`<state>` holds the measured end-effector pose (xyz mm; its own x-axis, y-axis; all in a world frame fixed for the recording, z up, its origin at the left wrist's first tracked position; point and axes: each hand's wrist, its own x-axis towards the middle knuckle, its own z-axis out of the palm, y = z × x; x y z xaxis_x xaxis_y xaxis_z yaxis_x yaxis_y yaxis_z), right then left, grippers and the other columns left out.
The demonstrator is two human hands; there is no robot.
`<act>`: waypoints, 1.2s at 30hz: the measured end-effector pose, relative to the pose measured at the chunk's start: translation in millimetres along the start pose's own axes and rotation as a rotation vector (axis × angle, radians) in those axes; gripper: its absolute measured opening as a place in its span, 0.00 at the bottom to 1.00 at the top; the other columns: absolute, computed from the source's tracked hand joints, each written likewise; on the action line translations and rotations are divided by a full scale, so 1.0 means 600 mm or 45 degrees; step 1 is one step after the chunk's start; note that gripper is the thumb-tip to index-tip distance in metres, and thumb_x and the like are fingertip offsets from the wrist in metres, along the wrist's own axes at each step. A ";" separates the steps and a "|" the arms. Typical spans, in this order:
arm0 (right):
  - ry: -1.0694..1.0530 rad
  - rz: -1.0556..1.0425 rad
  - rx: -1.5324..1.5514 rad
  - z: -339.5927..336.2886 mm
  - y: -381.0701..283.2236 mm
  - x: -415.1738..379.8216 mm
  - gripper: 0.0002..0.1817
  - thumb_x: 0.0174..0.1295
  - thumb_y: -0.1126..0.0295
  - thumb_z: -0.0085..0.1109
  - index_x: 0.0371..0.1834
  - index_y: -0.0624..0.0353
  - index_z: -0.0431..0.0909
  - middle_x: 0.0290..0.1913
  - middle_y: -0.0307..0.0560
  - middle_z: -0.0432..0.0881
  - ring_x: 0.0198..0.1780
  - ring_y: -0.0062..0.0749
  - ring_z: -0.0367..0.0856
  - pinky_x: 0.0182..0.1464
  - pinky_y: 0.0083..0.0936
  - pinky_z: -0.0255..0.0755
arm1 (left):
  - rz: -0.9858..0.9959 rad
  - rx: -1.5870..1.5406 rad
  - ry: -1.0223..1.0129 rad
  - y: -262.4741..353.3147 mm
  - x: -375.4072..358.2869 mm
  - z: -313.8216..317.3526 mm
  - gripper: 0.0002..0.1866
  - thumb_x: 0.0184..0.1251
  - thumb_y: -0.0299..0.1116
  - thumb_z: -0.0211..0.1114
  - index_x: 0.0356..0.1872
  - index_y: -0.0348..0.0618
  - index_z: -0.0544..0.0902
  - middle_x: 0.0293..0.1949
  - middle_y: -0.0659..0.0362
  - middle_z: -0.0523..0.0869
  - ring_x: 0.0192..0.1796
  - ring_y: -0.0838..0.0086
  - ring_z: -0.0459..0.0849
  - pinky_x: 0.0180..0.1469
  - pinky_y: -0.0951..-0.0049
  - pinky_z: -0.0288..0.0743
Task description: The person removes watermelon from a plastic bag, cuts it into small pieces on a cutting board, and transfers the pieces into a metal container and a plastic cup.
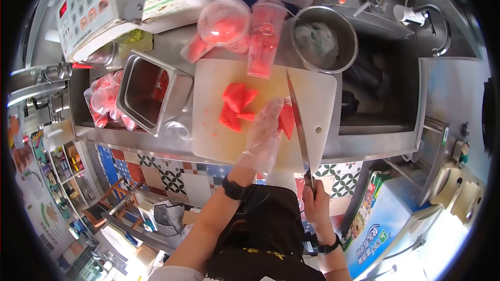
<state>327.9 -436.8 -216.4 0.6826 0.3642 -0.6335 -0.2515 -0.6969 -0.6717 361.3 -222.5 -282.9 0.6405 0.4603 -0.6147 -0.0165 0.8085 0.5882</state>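
My left hand (264,127), in a clear plastic glove, presses its fingers against a red watermelon piece (286,120) on the white cutting board (213,143). A long knife (299,119) is gripped by its handle in my right hand (316,203). Its blade lies along the right side of that piece, tip pointing away from me. More watermelon chunks (237,98) sit on the board to the left of my gloved hand. The glove partly hides the fingers and some of the fruit.
Behind the board stand a tall plastic cup (267,36) of red fruit and a round lidded tub (224,21). A steel bowl (351,47) holds a plastic bag. Left are a steel container (138,91) and bagged red cups (104,99). A dark sink (380,130) lies right.
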 end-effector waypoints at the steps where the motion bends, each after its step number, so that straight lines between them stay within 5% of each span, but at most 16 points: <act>1: 0.026 0.010 0.000 -0.003 0.009 0.005 0.11 0.69 0.67 0.54 0.43 0.64 0.74 0.23 0.53 0.76 0.24 0.45 0.77 0.29 0.35 0.70 | -0.033 -0.009 -0.046 -0.008 0.003 -0.001 0.17 0.78 0.42 0.51 0.48 0.36 0.78 0.43 0.55 0.80 0.44 0.67 0.80 0.52 0.66 0.75; 6: 0.087 0.048 -0.049 -0.009 0.060 0.022 0.12 0.71 0.64 0.52 0.40 0.63 0.71 0.22 0.54 0.78 0.25 0.53 0.79 0.28 0.38 0.70 | -0.121 -0.261 -0.331 -0.001 0.005 -0.007 0.14 0.78 0.36 0.51 0.52 0.37 0.76 0.49 0.55 0.79 0.51 0.68 0.79 0.58 0.68 0.73; 9: 0.009 0.161 0.018 -0.007 0.083 0.029 0.13 0.71 0.61 0.52 0.41 0.63 0.72 0.24 0.55 0.79 0.27 0.54 0.80 0.30 0.39 0.71 | 0.019 -0.130 -0.216 0.020 -0.016 0.010 0.11 0.75 0.31 0.54 0.53 0.39 0.75 0.52 0.55 0.79 0.54 0.68 0.78 0.59 0.68 0.73; 12: -0.020 0.146 -0.010 0.000 0.088 0.036 0.14 0.71 0.60 0.52 0.41 0.63 0.72 0.25 0.57 0.79 0.29 0.54 0.81 0.32 0.41 0.71 | 0.426 0.312 -0.233 0.013 -0.009 -0.003 0.15 0.67 0.21 0.60 0.54 0.40 0.74 0.57 0.54 0.78 0.58 0.67 0.77 0.61 0.65 0.71; 15: -0.060 0.176 -0.008 0.008 0.089 0.045 0.15 0.71 0.59 0.52 0.41 0.63 0.72 0.25 0.60 0.78 0.31 0.57 0.81 0.33 0.42 0.71 | 0.659 0.616 -0.532 -0.028 0.022 -0.077 0.24 0.58 0.13 0.64 0.55 0.43 0.74 0.62 0.53 0.75 0.62 0.65 0.75 0.63 0.64 0.70; 18: -0.008 0.110 -0.049 0.020 0.100 0.051 0.15 0.71 0.59 0.52 0.41 0.64 0.72 0.26 0.61 0.78 0.31 0.59 0.80 0.33 0.42 0.70 | 0.992 1.470 -0.601 -0.029 0.023 -0.100 0.26 0.54 0.13 0.65 0.55 0.45 0.74 0.64 0.52 0.72 0.65 0.63 0.73 0.63 0.64 0.70; 24: -0.045 0.189 -0.036 0.021 0.109 0.044 0.15 0.71 0.59 0.53 0.40 0.63 0.72 0.26 0.62 0.78 0.31 0.62 0.79 0.32 0.44 0.70 | 0.726 1.176 -0.171 -0.050 -0.056 -0.110 0.33 0.51 0.15 0.68 0.61 0.46 0.71 0.61 0.49 0.75 0.63 0.57 0.77 0.64 0.63 0.71; 30: -0.092 0.098 -0.085 0.021 0.096 0.040 0.16 0.70 0.59 0.53 0.41 0.64 0.72 0.25 0.60 0.78 0.31 0.61 0.79 0.33 0.42 0.71 | 1.034 1.598 -0.227 -0.033 -0.045 -0.087 0.25 0.52 0.22 0.74 0.54 0.44 0.78 0.57 0.55 0.78 0.57 0.68 0.78 0.55 0.68 0.76; 36: -0.118 0.109 -0.014 0.023 0.072 0.020 0.15 0.70 0.60 0.54 0.42 0.64 0.73 0.26 0.62 0.78 0.32 0.61 0.80 0.34 0.42 0.72 | 0.648 1.400 -0.142 -0.030 -0.061 -0.112 0.23 0.53 0.21 0.73 0.52 0.44 0.79 0.53 0.56 0.79 0.52 0.70 0.80 0.54 0.70 0.78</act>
<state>316.0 -453.7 -258.4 0.5926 0.3581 -0.7215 -0.2986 -0.7342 -0.6097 286.4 -229.4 -306.2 0.8138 0.5566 -0.1674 0.3399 -0.2222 0.9138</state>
